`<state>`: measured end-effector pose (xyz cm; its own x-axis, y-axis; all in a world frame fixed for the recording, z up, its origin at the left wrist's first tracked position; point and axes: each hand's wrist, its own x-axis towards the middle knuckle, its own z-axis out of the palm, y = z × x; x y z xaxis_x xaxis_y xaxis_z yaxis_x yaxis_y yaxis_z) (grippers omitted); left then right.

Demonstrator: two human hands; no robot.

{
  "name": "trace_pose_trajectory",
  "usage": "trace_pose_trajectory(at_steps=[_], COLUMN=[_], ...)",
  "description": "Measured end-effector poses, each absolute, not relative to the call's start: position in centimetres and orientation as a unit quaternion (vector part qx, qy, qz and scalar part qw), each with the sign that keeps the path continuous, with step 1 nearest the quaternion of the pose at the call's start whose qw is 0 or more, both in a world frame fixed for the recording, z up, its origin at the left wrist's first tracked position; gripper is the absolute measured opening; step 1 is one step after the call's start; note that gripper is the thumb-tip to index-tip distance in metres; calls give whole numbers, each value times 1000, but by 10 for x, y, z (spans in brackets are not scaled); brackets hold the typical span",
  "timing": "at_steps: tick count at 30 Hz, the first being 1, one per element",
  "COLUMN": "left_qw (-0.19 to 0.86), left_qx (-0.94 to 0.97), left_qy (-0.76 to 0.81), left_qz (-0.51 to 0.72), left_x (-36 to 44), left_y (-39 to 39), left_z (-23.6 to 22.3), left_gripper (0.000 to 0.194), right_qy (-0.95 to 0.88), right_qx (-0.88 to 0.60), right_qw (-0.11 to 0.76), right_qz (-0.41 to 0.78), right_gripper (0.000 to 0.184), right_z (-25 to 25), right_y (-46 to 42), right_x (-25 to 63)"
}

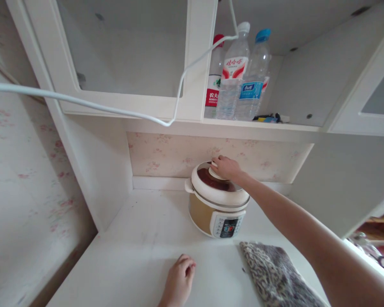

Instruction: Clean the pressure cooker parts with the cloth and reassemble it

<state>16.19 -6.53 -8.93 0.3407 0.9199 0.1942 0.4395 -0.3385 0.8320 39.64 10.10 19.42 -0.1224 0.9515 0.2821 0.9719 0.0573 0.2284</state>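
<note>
Left hand (pixel 181 275): my fingers curled into a loose fist, low over the white countertop (pixel 141 256); can't tell if it touches.
Cloth (pixel 272 273): soft-looking, grey-brown and cream swirl pattern, lying right of my left hand.
Electric cooker (pixel 201 213): round, gold body, white control panel (pixel 228 227) with dark display; stands toward the back of the countertop.
Lid (pixel 205 182): domed, white rim, glossy brown centre, on the cooker.
Right hand (pixel 226 167): arm stretched out, fingers closed on the white lid knob (pixel 215 174).
Wallpaper (pixel 166 155): pale, floral, behind the cooker.
Bottles (pixel 232 94): clear ribbed plastic, upright in the cabinet above.
</note>
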Motion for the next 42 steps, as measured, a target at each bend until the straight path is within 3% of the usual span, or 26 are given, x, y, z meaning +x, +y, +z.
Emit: trace_pose_trajectory(at_steps=[14,19,22,28,42], left_qw=[366,228,88,-101,-160], left_qx=[704,727,757,777,777], left_qy=[476,479,520,569,573], left_qz=[378,435,385,249,205], left_x=[174,182,185,192,198], left_y=[-54,-8,24,44,43], left_z=[-85,-3,41,48,55], left_gripper=[24,41,45,53,59], right_qy=[-730,-724,-715,-722,-730], right_qx=[-663,-673,-682,-678,-669], right_qw=[-4,-8,-6,-7,1], right_qz=[-163,-154,-152,-140,-140], right_gripper=[48,47,46,45,44], right_z=[192,192,190,192,191], right_y=[95,101,103,105,108], right_x=[404,401,396,399,406])
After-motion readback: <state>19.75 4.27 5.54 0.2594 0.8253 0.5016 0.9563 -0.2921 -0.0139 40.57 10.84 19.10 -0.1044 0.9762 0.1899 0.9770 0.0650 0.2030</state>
